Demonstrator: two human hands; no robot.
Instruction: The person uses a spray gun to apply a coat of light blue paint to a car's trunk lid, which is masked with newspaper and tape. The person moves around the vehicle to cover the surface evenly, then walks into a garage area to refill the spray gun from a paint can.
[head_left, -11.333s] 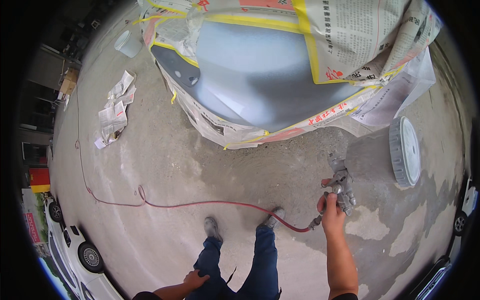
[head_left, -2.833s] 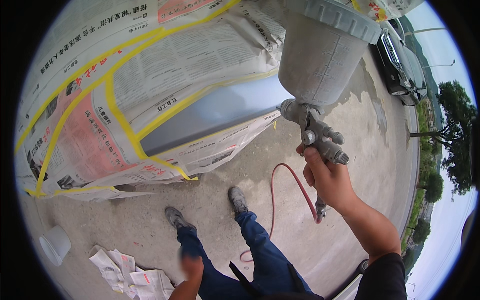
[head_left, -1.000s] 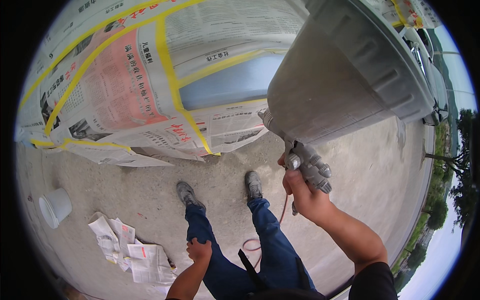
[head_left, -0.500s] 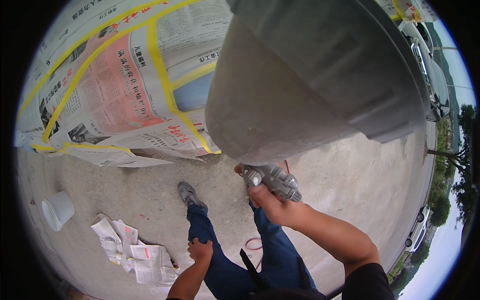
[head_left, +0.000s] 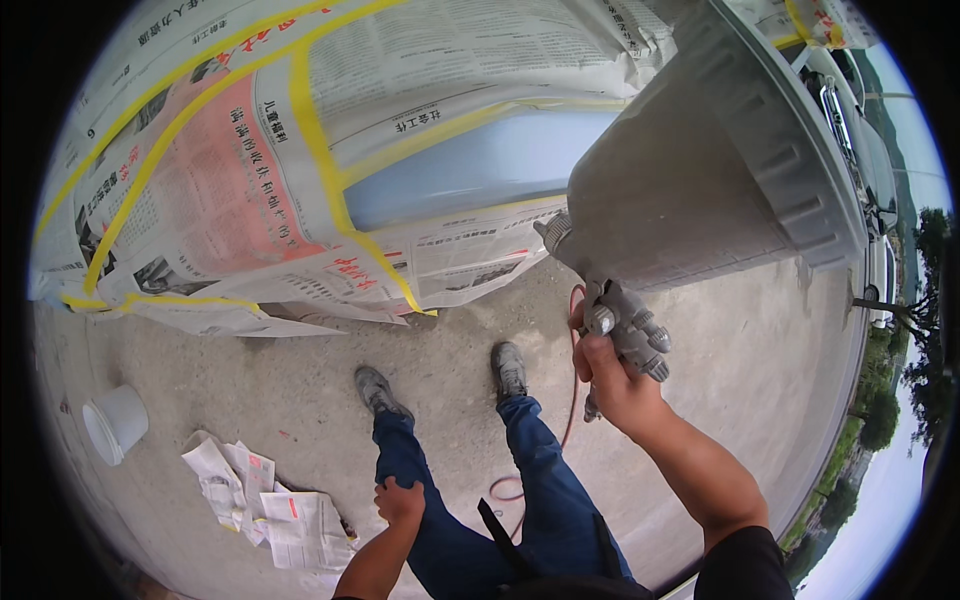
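Observation:
A grey spray gun (head_left: 630, 330) with a large translucent grey paint cup (head_left: 700, 170) on top is gripped in my right hand (head_left: 622, 388). The fingers close round the gun's handle, partly hidden from view. The gun's nozzle end points left, toward a bare pale blue-grey painted panel (head_left: 460, 170) without touching it. Newspaper masking (head_left: 270, 170) edged with yellow tape surrounds this panel. My left hand (head_left: 400, 497) rests on my left thigh, fingers and thumb apart and no object in it.
A thin red hose (head_left: 572, 410) trails down beside my right leg to the concrete floor (head_left: 450, 340). At left stand a white bucket (head_left: 116, 425) and a heap of loose newspaper (head_left: 300, 525). Parked vehicles (head_left: 850, 130) line the right edge.
My right hand has carried the spray gun to the right and slightly down, away from the panel. More of the bare panel and my right shoe now show. My left hand stays put.

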